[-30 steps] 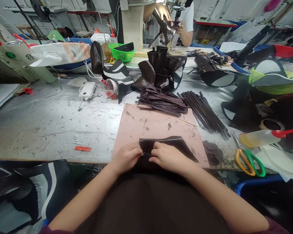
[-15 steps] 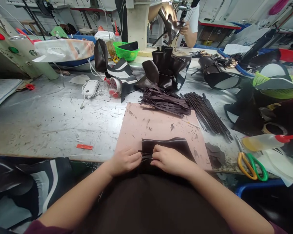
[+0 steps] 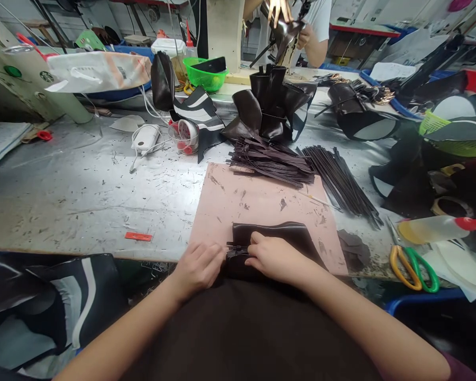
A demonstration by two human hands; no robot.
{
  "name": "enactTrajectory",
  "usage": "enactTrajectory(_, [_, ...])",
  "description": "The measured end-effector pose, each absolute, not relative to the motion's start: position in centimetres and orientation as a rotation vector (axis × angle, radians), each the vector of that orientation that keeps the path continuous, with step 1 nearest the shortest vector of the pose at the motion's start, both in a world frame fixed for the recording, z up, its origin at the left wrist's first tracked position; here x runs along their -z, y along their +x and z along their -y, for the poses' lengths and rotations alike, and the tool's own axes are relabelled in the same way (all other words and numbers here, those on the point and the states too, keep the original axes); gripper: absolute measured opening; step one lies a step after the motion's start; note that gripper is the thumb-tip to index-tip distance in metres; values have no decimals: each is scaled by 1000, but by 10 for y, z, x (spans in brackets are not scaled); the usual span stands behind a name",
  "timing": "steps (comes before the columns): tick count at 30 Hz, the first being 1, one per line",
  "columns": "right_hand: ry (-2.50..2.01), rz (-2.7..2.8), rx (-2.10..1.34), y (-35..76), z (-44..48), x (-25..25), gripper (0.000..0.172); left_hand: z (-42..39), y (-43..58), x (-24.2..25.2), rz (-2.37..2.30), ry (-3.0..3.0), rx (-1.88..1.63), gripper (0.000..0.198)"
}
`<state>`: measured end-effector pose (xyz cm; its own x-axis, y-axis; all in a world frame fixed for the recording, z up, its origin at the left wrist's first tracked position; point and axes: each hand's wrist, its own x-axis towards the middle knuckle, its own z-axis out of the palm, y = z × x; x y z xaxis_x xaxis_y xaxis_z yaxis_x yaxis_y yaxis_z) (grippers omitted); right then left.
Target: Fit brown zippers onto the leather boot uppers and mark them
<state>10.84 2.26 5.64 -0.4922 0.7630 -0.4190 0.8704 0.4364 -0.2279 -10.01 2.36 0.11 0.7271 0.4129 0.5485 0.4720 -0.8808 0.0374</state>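
A scuffed, shiny counter [image 3: 75,206] carries a flat pink mat [image 3: 257,203]; the smooth, dark leather-like piece [image 3: 281,233] lies folded along the mat's near edge. There, of the hands, the right [image 3: 275,256] curls palm-down, pinching this piece; the left [image 3: 200,267] bends inward, fingers bunched, its hold unclear.

Mid-left, the metal tabletop [image 3: 63,201] offers room to pass; dark strips [image 3: 272,161] block the centre, scissors [image 3: 411,267] the lower right.

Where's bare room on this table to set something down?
Widest: silvery tabletop between the paper stack and the pink mat, behind the red strip. Smaller: mid-mat, between the dark strip pile and the held dark piece. Crowded: the right side, with scissors and squeeze bottle.
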Motion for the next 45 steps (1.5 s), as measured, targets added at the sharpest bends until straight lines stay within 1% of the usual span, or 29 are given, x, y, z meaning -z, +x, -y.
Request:
enactTrajectory(1, [1413,-2440,624,109,-23,-57,25,-23,-99,0,660,-2863,930,14])
enactTrajectory(3, [1401,-2436,654,110,-23,-58,24,-22,-97,2,534,-2961,987,20])
enactTrajectory(5, [1390,-2423,687,111,-24,-60,25,-23,-98,4,519,-3004,938,27])
enactTrajectory(7, [1387,-2411,706,111,-25,-62,25,-26,-99,5,505,-2983,904,28])
enactTrajectory(11, [1372,-2396,722,111,-27,-65,26,-32,-101,8,421,-2949,909,22])
enactTrajectory(16, [1361,-2367,726,110,-30,-65,27,-32,-100,16,573,-2925,1033,14])
enactTrajectory(19, [1373,-2360,692,108,-34,-64,27,-29,-97,16,605,-2842,1093,17])
enactTrajectory(21, [1387,-2345,672,106,-36,-62,26,-28,-95,15,596,-2795,1068,18])
enactTrajectory(24, [1407,-2325,643,104,-38,-60,27,-28,-93,15,572,-2765,1044,16])
enactTrajectory(32, [1446,-2314,593,103,-36,-56,26,-30,-94,20,540,-2764,968,21])
enactTrajectory(41, [1472,-2270,559,95,-36,-59,27,-30,-91,27,578,-2758,969,9])
enactTrajectory(45, [1539,-2182,487,94,-34,-63,30,-33,-87,23,567,-2749,873,9])
